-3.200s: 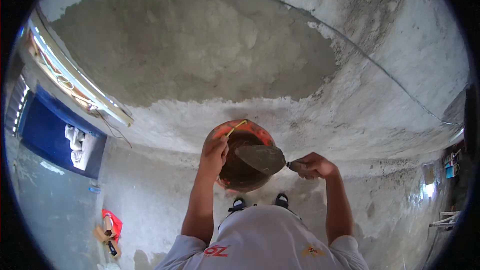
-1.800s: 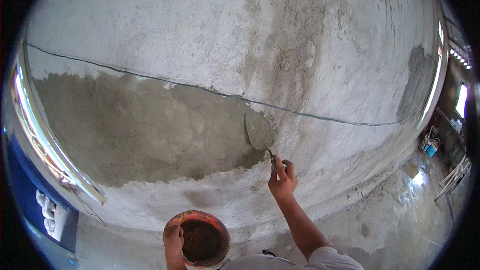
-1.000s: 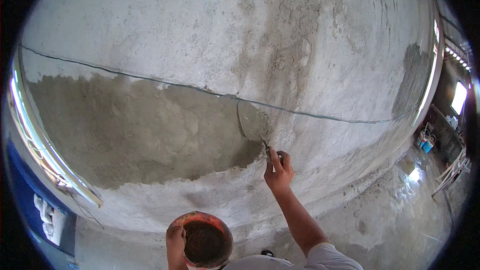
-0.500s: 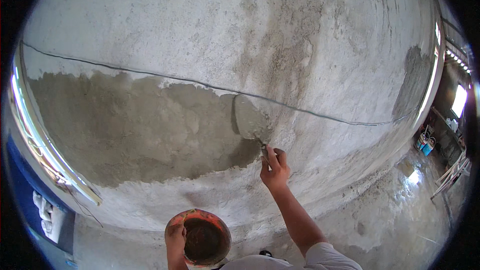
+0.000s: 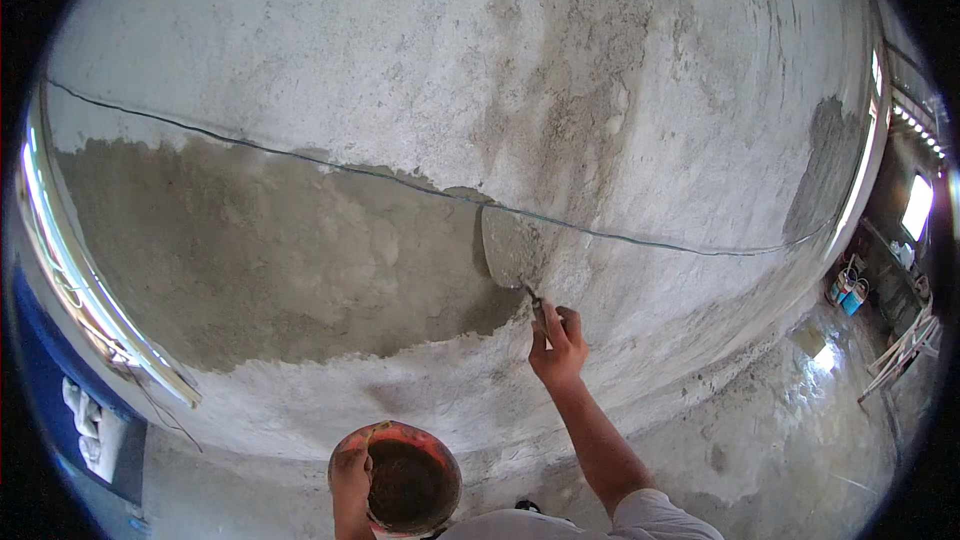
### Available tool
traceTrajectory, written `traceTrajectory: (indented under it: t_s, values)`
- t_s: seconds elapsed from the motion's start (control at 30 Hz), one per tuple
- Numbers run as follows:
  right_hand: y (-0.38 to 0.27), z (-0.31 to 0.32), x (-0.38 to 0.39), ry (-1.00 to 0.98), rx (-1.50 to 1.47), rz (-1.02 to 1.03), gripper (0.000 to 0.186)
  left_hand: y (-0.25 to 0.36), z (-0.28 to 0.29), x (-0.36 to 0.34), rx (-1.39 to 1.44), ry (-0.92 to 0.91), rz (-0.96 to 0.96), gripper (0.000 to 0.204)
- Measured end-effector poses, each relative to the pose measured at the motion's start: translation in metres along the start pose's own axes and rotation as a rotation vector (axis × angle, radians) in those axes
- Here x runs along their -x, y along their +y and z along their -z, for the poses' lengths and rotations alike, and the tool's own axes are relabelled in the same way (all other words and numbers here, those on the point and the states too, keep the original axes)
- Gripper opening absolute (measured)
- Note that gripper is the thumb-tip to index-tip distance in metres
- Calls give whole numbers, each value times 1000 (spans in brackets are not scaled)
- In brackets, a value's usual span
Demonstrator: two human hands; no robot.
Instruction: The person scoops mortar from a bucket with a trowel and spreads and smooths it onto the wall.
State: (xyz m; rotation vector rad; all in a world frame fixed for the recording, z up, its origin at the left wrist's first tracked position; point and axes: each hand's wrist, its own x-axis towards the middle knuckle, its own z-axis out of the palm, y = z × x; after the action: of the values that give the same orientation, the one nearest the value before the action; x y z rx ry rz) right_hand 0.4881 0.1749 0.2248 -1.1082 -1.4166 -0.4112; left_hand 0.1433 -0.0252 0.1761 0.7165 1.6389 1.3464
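Observation:
My right hand (image 5: 558, 352) is closed around the handle of a trowel (image 5: 510, 248). The blade lies against the wall at the right end of a damp grey mortar patch (image 5: 300, 260), its upper end close to a thin dark cord (image 5: 385, 175) that runs across the wall. Low in front of my body, my left hand (image 5: 350, 485) grips the rim of an orange-red bucket (image 5: 450, 455). Dark grey residue coats the bucket's inside; how much mortar it holds I cannot tell.
The rough whitish wall (image 5: 400, 40) bulges across the view above a concrete floor (image 5: 730, 450). A window frame (image 5: 110, 310) borders the left. Far right are small buckets (image 5: 850, 290), leaning wooden sticks (image 5: 905, 350) and a darker wall patch (image 5: 825, 160).
The trowel and my right hand have shifted slightly right, and the blade is tilted differently. Mortar now shows a little farther along the cord. My left hand and the bucket stay nearly still.

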Motion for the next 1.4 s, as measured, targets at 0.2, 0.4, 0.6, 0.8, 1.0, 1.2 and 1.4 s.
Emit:
traceTrajectory:
  t_s: [0.2, 0.4, 0.6, 0.8, 1.0, 1.2, 1.4]
  values:
    - [2, -4, 6, -67, 146, -79, 46, 2, -5, 1, -14, 11, 6, 35]
    - [-7, 6, 28, -11, 23, -47, 54, 16, -9, 11, 13, 7, -34, 25]
    - [-9, -10, -8, -105, -13, -35, 50, 4, -11, 1, -56, -43, -44, 28]
    - [-3, 22, 72, -346, -107, 60, 47, -4, -16, -5, 100, -19, -11, 24]
    - [8, 98, 157, -636, -418, -221, 44, -7, -24, 0, 211, 59, 15, 15]
    - [42, 130, 225, -939, -750, -955, 39, -10, -71, 14, 286, 193, 39, 22]
    - [46, 123, 181, -1513, -607, -912, 40, -26, -102, 19, 207, 250, 15, 31]
